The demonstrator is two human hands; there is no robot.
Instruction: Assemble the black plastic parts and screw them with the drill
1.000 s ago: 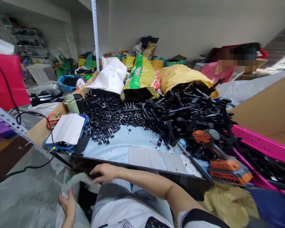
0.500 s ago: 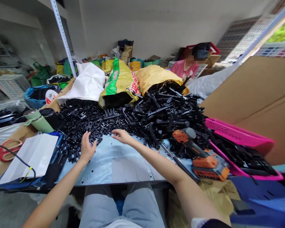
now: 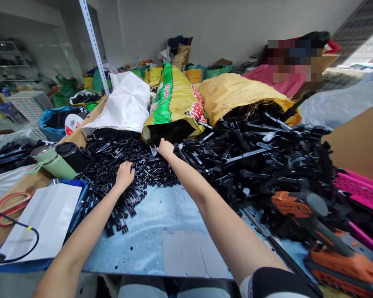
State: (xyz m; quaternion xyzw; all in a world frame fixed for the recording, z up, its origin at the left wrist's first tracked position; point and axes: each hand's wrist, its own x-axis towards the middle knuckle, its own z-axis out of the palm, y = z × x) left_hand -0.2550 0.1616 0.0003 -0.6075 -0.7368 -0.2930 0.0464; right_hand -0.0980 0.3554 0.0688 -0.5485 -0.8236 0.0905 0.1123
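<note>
My right hand [image 3: 165, 149] reaches to the heap just below the mouth of the yellow and green bag [image 3: 180, 99]. Its fingers are closed at the end of a black pronged part [image 3: 153, 150]. On the small black parts [image 3: 108, 165] at the left rests my left hand [image 3: 124, 176], fingers curled, with a ring on one finger. Something small and dark shows between its thumb and forefinger; what it is I cannot make out. Larger black parts, some like open-ended wrenches [image 3: 248, 153], are piled to the right of my right arm.
A white sack [image 3: 121, 103] and an orange-yellow sack [image 3: 242, 97] flank the middle bag. An orange cordless drill [image 3: 317, 223], a metal rod [image 3: 264, 231] and a pink basket [image 3: 360, 190] stand right. Left are a green bottle [image 3: 54, 161], red scissors [image 3: 10, 207] and white paper [image 3: 46, 219]. A person [image 3: 279, 76] is behind.
My right hand has moved forward to the pronged part and closed. My left hand has shifted forward and curled in over the small parts. The view has come closer to the heap.
</note>
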